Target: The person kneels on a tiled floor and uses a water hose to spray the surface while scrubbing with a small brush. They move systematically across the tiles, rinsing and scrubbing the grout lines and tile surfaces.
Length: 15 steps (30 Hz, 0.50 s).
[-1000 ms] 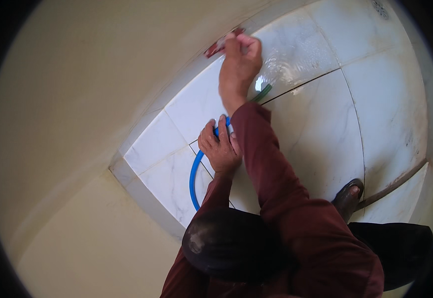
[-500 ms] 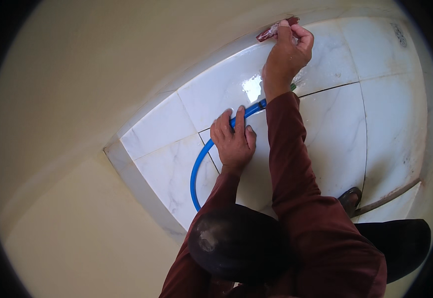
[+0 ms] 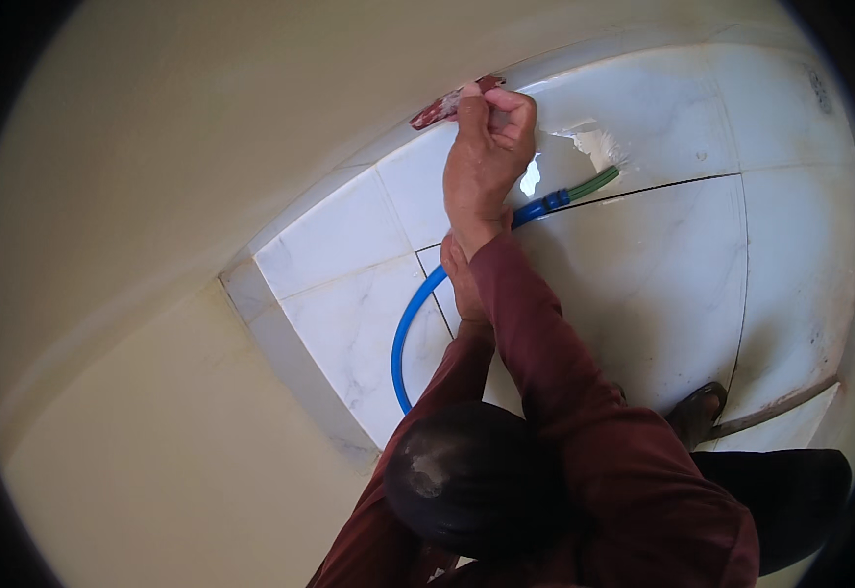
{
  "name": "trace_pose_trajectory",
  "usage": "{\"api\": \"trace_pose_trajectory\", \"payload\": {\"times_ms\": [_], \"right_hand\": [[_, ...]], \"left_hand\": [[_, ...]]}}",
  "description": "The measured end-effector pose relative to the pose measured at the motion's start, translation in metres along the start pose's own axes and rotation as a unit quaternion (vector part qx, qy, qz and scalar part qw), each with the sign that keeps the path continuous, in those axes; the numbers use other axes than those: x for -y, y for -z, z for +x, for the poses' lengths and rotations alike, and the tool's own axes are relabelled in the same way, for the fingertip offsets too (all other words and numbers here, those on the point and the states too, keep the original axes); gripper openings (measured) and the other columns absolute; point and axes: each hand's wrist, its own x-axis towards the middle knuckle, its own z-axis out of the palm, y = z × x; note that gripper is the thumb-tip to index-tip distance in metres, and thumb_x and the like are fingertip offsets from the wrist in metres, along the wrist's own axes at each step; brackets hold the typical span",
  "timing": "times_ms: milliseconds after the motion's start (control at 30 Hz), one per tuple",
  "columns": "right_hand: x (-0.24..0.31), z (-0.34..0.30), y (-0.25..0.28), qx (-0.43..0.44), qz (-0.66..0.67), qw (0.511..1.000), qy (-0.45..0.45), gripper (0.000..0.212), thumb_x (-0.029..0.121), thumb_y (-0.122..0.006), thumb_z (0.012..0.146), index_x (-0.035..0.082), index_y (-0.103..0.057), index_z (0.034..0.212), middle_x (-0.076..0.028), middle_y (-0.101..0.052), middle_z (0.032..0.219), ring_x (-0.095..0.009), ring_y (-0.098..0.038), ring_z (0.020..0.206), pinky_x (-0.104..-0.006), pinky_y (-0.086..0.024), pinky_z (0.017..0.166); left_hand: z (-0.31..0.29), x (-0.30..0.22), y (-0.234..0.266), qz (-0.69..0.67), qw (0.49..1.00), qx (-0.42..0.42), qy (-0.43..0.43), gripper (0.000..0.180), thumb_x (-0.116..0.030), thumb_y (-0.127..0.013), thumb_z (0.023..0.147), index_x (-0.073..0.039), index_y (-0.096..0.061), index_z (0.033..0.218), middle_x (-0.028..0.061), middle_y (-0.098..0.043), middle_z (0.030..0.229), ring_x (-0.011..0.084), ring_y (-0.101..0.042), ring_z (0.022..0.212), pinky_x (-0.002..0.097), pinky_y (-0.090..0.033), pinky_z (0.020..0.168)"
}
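At the foot of the wall, my right hand (image 3: 486, 152) pinches a dark red strip (image 3: 437, 112) streaked with white foam. The strip lies along the skirting tiles; its material is hard to make out. Below my right wrist, my left hand (image 3: 466, 289) rests low over the blue hose (image 3: 406, 328), its fingers partly hidden by the right wrist and seeming spread. The hose curves across the floor to a blue joint and a short green end piece (image 3: 589, 184). Wet, shiny floor with a bright reflection (image 3: 594, 147) lies beside that end.
White marbled tiles (image 3: 653, 274) cover the floor, bounded by a beige wall (image 3: 153, 176) and grey skirting. A round drain grate (image 3: 819, 90) sits at the far right. A dark shoe (image 3: 699, 412) stands by a low ridge (image 3: 780, 404). My dark-clad knee (image 3: 476, 480) is in front.
My right hand and the red strip have moved left along the wall base. The right forearm now crosses over my left hand, and the green hose end shows in full.
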Motion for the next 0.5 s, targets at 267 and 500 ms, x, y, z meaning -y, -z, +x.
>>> {"api": "trace_pose_trajectory", "payload": {"times_ms": [267, 500], "right_hand": [[-0.079, -0.075, -0.011, 0.069, -0.108, 0.992, 0.013, 0.016, 0.008, -0.069, 0.104, 0.005, -0.053, 0.106, -0.003, -0.061, 0.096, -0.007, -0.056, 0.083, -0.0246, -0.05, 0.073], [-0.006, -0.001, 0.007, 0.055, 0.047, 0.993, -0.095, 0.016, 0.003, -0.071, 0.101, 0.005, -0.057, 0.107, -0.004, -0.067, 0.1, -0.009, -0.061, 0.079, -0.0263, -0.053, 0.075]], "left_hand": [[0.024, -0.03, 0.017, 0.02, 0.992, -0.064, -0.106, 0.063, -0.024, -0.069, 0.088, -0.012, -0.059, 0.149, 0.0163, -0.054, 0.134, 0.0355, -0.056, 0.12, 0.0544, -0.046, 0.105], [0.006, -0.006, 0.015, -0.017, 1.0, -0.014, -0.012, 0.057, -0.022, -0.064, 0.092, -0.011, -0.059, 0.147, 0.0188, -0.049, 0.147, 0.0404, -0.047, 0.135, 0.0571, -0.037, 0.114]]}}
